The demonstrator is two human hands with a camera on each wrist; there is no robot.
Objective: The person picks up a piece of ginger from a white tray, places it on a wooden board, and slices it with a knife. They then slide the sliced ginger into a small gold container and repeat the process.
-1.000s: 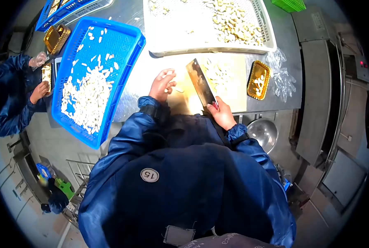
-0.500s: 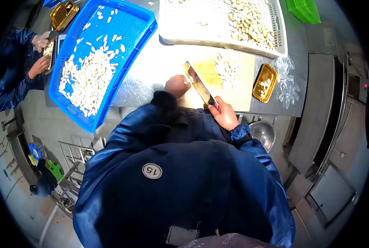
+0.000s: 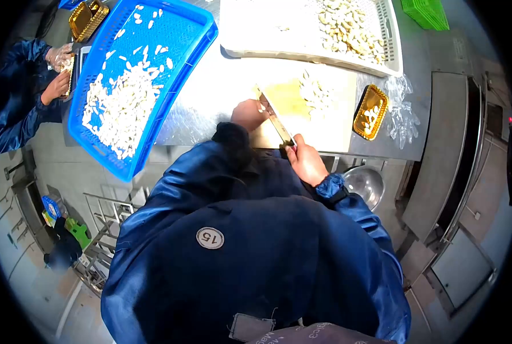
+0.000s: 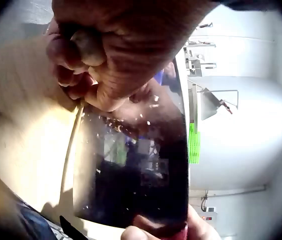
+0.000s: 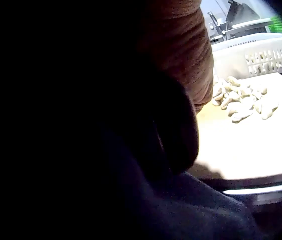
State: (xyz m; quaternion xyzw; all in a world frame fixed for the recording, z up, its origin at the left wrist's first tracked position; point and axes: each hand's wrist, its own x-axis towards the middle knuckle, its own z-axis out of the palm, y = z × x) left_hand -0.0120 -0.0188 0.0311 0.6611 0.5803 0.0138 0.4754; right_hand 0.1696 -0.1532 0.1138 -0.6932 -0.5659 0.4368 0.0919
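Note:
My right hand (image 3: 308,163) grips the red handle of a broad cleaver (image 3: 277,124), whose blade stands nearly on edge over the wooden cutting board (image 3: 339,135). Right beside the far part of the blade, my left hand (image 3: 248,114) has its fingers curled, with a small pale food piece (image 3: 261,107) at the fingertips, mostly hidden. In the left wrist view the knuckles of that hand (image 4: 131,55) lie close against the cleaver's wet face (image 4: 131,170), which carries small crumbs. Several pale cut pieces (image 5: 241,100) lie on the board's right part.
A white crate (image 3: 302,56) with yellowish pieces stands behind the board. To the left is a blue basket (image 3: 178,94) of pale slivers. A gold tray (image 3: 357,127) and clear plastic gloves (image 3: 405,117) lie on the right. Another person's hands (image 3: 55,89) work at far left.
My left hand has gone from raised with fingers parted to curled beside the blade on the board. The cleaver has turned from showing its broad face to nearly edge-on.

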